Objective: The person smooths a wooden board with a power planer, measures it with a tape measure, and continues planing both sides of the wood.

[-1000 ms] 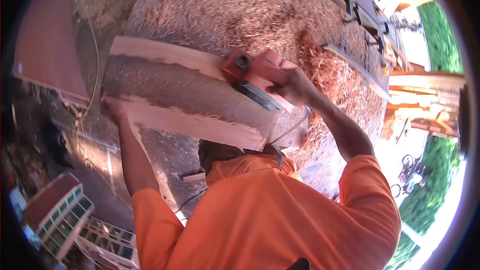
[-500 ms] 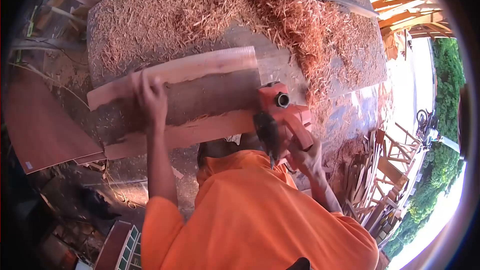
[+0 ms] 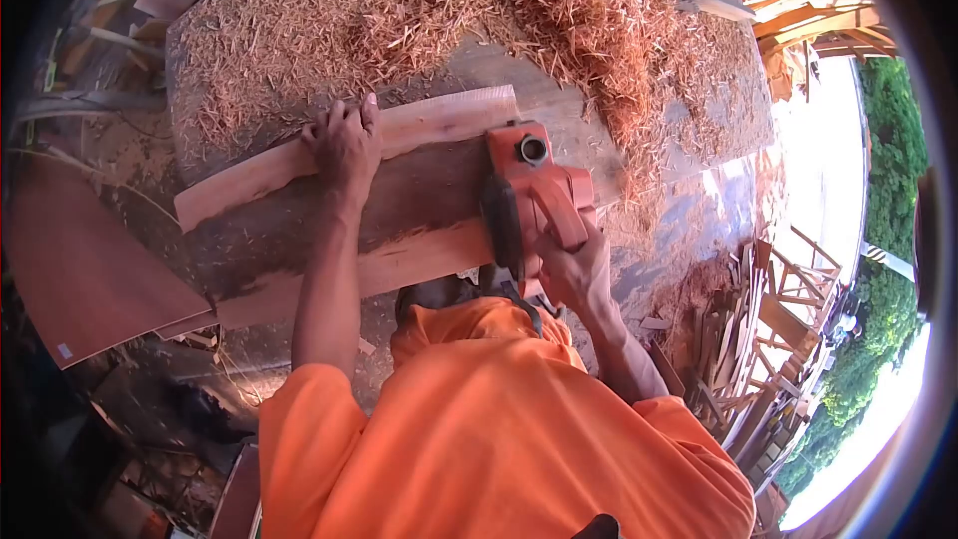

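At the far left we see a flat reddish-brown panel [image 3: 85,269] leaning below the bench. Next comes the wooden plank [image 3: 329,205], long and slightly bowed, with pale planed bands along both edges and a dark, rough strip down its middle; it lies across the near part of the workbench [image 3: 689,210]. Our left hand [image 3: 344,145] presses flat on the plank's far edge, fingers together and bent over the pale band, gripping nothing. Beyond it, curly reddish wood shavings [image 3: 419,10] blanket the benchtop. Further right the red electric planer [image 3: 529,195], a boxy plastic body with a round port, sits on the plank's right end. Our right hand [image 3: 574,269] is wrapped around its handle.
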A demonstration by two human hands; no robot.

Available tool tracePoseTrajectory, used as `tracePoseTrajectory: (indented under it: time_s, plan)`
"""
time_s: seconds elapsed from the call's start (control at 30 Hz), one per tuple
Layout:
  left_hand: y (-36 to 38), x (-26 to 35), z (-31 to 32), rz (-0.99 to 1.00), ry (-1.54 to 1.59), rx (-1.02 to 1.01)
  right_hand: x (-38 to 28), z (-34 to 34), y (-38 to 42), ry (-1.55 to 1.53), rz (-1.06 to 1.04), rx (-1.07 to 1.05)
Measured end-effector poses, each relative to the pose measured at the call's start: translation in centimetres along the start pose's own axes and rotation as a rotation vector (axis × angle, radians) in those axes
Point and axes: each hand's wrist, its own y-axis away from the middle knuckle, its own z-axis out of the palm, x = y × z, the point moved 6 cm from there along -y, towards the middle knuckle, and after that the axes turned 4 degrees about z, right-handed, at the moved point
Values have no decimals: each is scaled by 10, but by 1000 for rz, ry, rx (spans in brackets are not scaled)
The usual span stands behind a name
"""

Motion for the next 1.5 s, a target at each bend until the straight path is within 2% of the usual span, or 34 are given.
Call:
tracePoseTrajectory:
  time_s: [0.03,0.2,0.23,0.3,0.33,0.47,0.5,0.6,0.63,0.67,0.7,0.77,0.87,0.93,1.0,1.07,1.13,1.23,1.27,1.37,1.43,1.5]
  plan:
    - [0,0,0,1,-13,0,-7,1,-10,53,21,-19]
    - [-3,-2,4,5,-14,58,-88,15,-75,24,-252,49]
    - [-3,-1,4,3,-7,64,-96,21,-95,-4,-272,-32]
    - [0,-5,6,-9,-6,58,-110,27,-108,-72,-151,-149]
    - [-1,-7,10,-12,-9,51,-112,30,-109,-105,-210,-165]
    - [-1,-6,11,-30,5,75,-90,18,-79,-33,-355,-162]
    - [-1,-4,9,-18,15,63,-77,14,-62,65,-373,-90]
    - [-3,-5,1,-5,24,37,-25,3,-8,67,-381,-36]
    - [-3,-5,1,-1,32,21,3,0,13,-72,-106,-37]
    - [-2,-4,2,3,42,4,15,-3,32,-139,21,-77]
    - [-2,-4,2,0,37,3,20,-7,46,-63,-28,-4]
    - [-2,-2,2,4,28,4,39,-6,55,-88,27,-12]
    - [-2,-1,0,15,30,5,20,-4,35,-47,45,-90]
    - [-2,-1,1,10,27,4,1,4,6,-127,-45,-64]
    - [-2,-2,3,9,18,23,-33,10,-32,161,-431,-30]
    - [-2,-3,4,19,5,55,-82,14,-53,35,-216,-92]
    - [-5,-3,4,20,-27,81,-94,17,-78,13,-246,-128]
    - [0,-7,9,18,-18,85,-95,16,-75,-37,-337,-40]
    - [-1,-9,11,13,-7,88,-81,16,-68,-35,-317,-105]
    - [-1,-9,11,-8,1,30,-51,4,-25,165,-637,2]
    - [-2,-7,7,-2,15,38,-15,-6,12,112,-218,-48]
    - [-3,-3,2,-2,17,34,27,-17,42,96,-38,14]
